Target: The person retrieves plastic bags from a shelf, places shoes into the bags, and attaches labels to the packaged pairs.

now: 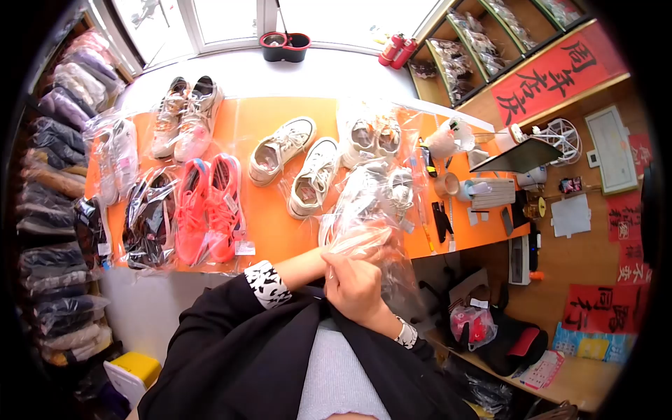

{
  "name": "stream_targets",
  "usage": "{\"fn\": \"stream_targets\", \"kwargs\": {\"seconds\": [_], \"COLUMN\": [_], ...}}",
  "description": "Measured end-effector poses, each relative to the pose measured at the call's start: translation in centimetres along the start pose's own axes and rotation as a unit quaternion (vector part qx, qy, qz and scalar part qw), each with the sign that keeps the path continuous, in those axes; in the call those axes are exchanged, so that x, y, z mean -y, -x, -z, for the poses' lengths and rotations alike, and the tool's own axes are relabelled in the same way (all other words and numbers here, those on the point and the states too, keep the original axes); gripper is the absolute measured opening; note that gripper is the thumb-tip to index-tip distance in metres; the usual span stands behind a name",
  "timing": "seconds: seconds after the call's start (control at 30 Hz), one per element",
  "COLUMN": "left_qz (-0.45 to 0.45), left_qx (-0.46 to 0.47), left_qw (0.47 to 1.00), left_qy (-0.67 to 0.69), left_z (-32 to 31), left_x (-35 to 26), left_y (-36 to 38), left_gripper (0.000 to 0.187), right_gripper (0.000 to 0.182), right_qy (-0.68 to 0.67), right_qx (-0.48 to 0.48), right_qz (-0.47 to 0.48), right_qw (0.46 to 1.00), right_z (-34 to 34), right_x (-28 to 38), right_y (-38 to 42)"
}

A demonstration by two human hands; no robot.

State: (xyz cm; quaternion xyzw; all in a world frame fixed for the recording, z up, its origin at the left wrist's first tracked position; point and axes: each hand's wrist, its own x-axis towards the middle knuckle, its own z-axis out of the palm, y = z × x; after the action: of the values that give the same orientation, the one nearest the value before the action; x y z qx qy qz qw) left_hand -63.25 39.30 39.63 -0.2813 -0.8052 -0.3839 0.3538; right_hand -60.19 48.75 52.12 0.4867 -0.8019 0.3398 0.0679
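Note:
Near the front edge of the orange table (269, 238), both my hands are at a clear plastic bag (402, 262) that hangs over the edge. My right hand (355, 288) is closed on the gathered plastic. Just beyond it, my left hand (360, 241) lies under or inside the film, its fingers partly hidden. White shoes in plastic (360, 199) lie right past my hands. Two unwrapped cream sneakers, one (282, 150) and the other (315, 178), stand to the left of them. More wrapped pale shoes (374, 133) are behind.
Wrapped coral shoes (208, 210), dark shoes (149, 217) and pale shoes (185, 119) cover the table's left side. A tape roll (446, 185), a black screen (516, 155) and small tools are at the right. Shelves of bagged goods (59, 266) stand at far left.

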Motion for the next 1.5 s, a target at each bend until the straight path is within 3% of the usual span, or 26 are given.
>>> {"fn": "stream_targets", "kwargs": {"seconds": [0.03, 0.1, 0.13, 0.2, 0.23, 0.27, 0.3, 0.33, 0.4, 0.43, 0.5, 0.57, 0.67, 0.73, 0.77, 0.83, 0.87, 0.93, 0.97, 1.07, 1.17, 1.23, 1.27, 1.37, 1.4, 1.5], "left_qz": [-0.069, 0.249, 0.204, 0.159, 0.157, 0.081, 0.130, 0.230, 0.283, 0.275, 0.253, 0.200, 0.254, 0.329, 0.110, 0.149, 0.152, 0.073, 0.065, 0.278, 0.327, 0.392, 0.387, 0.499, 0.457, 0.458], "left_qx": [0.009, 0.165, 0.054, -0.014, 0.032, -0.086, -0.054, 0.051, 0.117, 0.172, 0.031, -0.020, 0.027, 0.296, 0.109, 0.150, 0.151, -0.039, -0.113, -0.140, -0.099, 0.177, 0.213, 0.266, 0.233, 0.253], "left_qw": [0.994, 0.950, 0.969, 0.984, 0.987, 0.988, 0.978, 0.965, 0.952, 0.910, 0.956, 0.952, 0.944, 0.894, 0.985, 0.974, 0.973, 0.996, 0.991, 0.920, 0.901, 0.811, 0.793, 0.743, 0.787, 0.789], "left_qy": [-0.083, 0.087, 0.131, 0.074, -0.027, -0.100, -0.156, -0.119, -0.023, -0.259, -0.146, -0.229, -0.208, -0.075, -0.071, 0.086, 0.082, 0.029, -0.013, -0.237, -0.266, -0.397, -0.420, -0.359, -0.342, -0.321], "left_z": [-0.6, 2.9, 2.6, 6.2, 9.5, 8.4, 7.8, 5.7, 0.0, -0.1, 1.2, 3.5, 2.1, 1.3, 0.1, 2.3, 3.8, 7.2, 8.4, 10.5, 11.1, 10.4, 10.3, 10.4, 10.8, 10.5], "left_x": [0.9, -1.8, -1.8, -3.4, -4.2, -2.4, -1.4, 0.4, 5.7, 3.7, 1.1, 0.9, 4.7, 5.0, 4.9, 1.8, 1.2, 1.1, 2.8, 8.1, 12.7, 14.1, 14.7, 17.1, 17.5, 15.6], "left_y": [-0.2, -6.1, -7.1, -10.3, -12.4, -11.9, -11.3, -8.7, -1.7, -1.0, -4.8, -7.5, -5.5, -4.8, -1.9, -1.3, -1.0, 0.7, 1.7, 5.5, 8.6, 9.4, 8.9, 7.0, 7.4, 6.0], "left_gripper": [0.046, 0.058, 0.066, 0.078, 0.081, 0.083, 0.079, 0.077, 0.081, 0.088, 0.091, 0.087, 0.083, 0.074, 0.053, 0.027, 0.027, 0.002, 0.004, 0.018, 0.019, 0.016, 0.015, 0.019, 0.018, 0.020], "right_gripper": [0.020, 0.020, 0.020, 0.020, 0.020, 0.020, 0.019, 0.015, 0.015, 0.015, 0.015, 0.016, 0.016, 0.012, 0.011, 0.006, 0.006, 0.004, 0.004, 0.005, 0.004, 0.004, 0.004, 0.004, 0.004, 0.004], "right_qy": [-0.013, -0.015, -0.015, -0.022, -0.017, -0.016, -0.017, -0.006, 0.048, 0.076, 0.085, 0.089, 0.115, 0.178, 0.212, 0.218, 0.213, 0.230, 0.227, 0.187, 0.161, 0.162, 0.161, 0.149, 0.151, 0.154], "right_qx": [-0.003, -0.008, -0.026, -0.085, -0.085, -0.090, -0.095, -0.104, -0.113, -0.098, -0.107, -0.110, -0.117, -0.144, -0.159, -0.204, -0.204, -0.224, -0.223, -0.241, -0.252, -0.243, -0.239, -0.230, -0.230, -0.243], "right_qz": [0.004, 0.015, 0.027, 0.063, 0.058, 0.074, 0.092, 0.086, 0.062, 0.047, 0.040, 0.025, 0.051, 0.019, -0.008, -0.031, -0.029, -0.083, -0.085, -0.133, -0.162, -0.164, -0.162, -0.180, -0.182, -0.171], "right_qw": [1.000, 1.000, 0.999, 0.994, 0.995, 0.993, 0.991, 0.991, 0.991, 0.991, 0.990, 0.990, 0.985, 0.973, 0.964, 0.954, 0.955, 0.944, 0.944, 0.943, 0.941, 0.942, 0.944, 0.945, 0.944, 0.942], "right_z": [0.0, -0.3, -0.3, 0.0, 0.2, 0.6, 0.8, 0.2, -0.6, -0.6, -0.6, -0.7, -1.1, -1.7, -2.0, -1.7, -1.2, -0.4, -0.2, 0.1, -0.3, -0.5, -0.5, -0.3, -0.2, -0.1], "right_x": [0.5, 1.1, 1.4, 1.8, 1.7, 1.6, 1.6, 1.1, 0.1, -0.6, -1.3, -0.9, -1.2, -4.2, -6.0, -9.0, -9.5, -10.1, -10.3, -10.4, -10.6, -10.8, -11.0, -10.8, -10.8, -11.0], "right_y": [-0.2, -0.5, -0.5, -0.8, -0.9, -0.7, -0.8, -0.9, -1.2, -1.2, -1.3, -1.0, -1.7, -2.3, -2.2, -2.8, -2.9, -3.3, -3.3, -2.8, -2.8, -2.6, -2.8, -3.1, -3.0, -3.1]}}
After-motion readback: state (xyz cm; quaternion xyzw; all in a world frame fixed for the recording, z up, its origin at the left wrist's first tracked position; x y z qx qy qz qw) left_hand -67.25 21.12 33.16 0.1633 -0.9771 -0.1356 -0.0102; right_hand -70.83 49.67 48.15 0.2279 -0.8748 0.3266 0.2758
